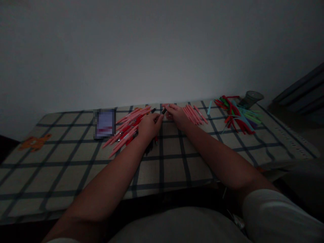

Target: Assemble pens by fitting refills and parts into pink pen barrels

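My left hand [151, 125] and my right hand [176, 115] are close together near the back of the table. Between their fingertips is a small black pen-like piece [164, 110], its far end by my right fingers; both hands are closed on it. A pile of pink and red pens [126, 130] lies to the left, partly behind my left hand, with some black ones under my wrist. Just right of my right hand lies a row of pink pens [193, 114].
A dark-framed device with a blurred screen [105, 123] lies left of the pile. Right of the pink row are a light blue strip [209, 108], a heap of coloured strips [238, 116] and a dark glass cup [251, 98]. A wall stands behind the checked tablecloth [172, 162].
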A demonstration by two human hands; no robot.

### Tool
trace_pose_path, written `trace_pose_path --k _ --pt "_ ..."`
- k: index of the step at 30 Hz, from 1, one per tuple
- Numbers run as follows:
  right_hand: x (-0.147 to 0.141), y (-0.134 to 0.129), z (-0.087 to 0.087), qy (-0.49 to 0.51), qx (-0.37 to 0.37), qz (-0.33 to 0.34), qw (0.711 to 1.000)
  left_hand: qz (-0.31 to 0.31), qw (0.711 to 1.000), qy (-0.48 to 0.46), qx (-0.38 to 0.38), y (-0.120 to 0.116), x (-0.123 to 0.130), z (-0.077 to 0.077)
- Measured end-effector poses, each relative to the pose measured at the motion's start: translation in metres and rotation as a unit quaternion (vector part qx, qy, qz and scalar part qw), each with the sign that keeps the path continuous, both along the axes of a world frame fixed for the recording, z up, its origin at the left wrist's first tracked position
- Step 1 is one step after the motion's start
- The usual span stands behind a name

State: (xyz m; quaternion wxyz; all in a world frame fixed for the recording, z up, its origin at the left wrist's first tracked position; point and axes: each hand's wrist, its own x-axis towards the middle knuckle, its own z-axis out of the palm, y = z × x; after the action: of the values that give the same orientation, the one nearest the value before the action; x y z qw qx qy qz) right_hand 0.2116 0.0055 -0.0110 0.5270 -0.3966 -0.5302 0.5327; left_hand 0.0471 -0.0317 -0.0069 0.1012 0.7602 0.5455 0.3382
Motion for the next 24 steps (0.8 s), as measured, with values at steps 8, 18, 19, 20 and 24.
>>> trace_pose_path --k 8,18,19,20,24 --pt "-0.0006 -0.0001 -0.0011 -0.063 -0.005 -0.039 0.997 0.009 1.0 0.006 -0.005 0.0007 0.0008 0.0003" --pt "0.002 0.0054 -0.0074 -0.067 0.028 -0.038 0.997 0.013 1.0 0.017 0.004 0.0006 0.0001 -0.0014" --pt "0.0021 0.0049 -0.0069 -0.054 0.024 -0.03 0.998 0.013 1.0 0.017 0.003 0.0006 0.0002 -0.0011" --pt "0.0022 0.0046 -0.0063 -0.039 0.019 -0.021 0.999 0.014 1.0 0.018 0.0 0.0005 0.0002 -0.0007" --pt "0.0019 0.0035 -0.004 0.001 0.004 -0.008 1.0 0.014 1.0 0.016 -0.013 -0.0006 0.0008 0.0009"
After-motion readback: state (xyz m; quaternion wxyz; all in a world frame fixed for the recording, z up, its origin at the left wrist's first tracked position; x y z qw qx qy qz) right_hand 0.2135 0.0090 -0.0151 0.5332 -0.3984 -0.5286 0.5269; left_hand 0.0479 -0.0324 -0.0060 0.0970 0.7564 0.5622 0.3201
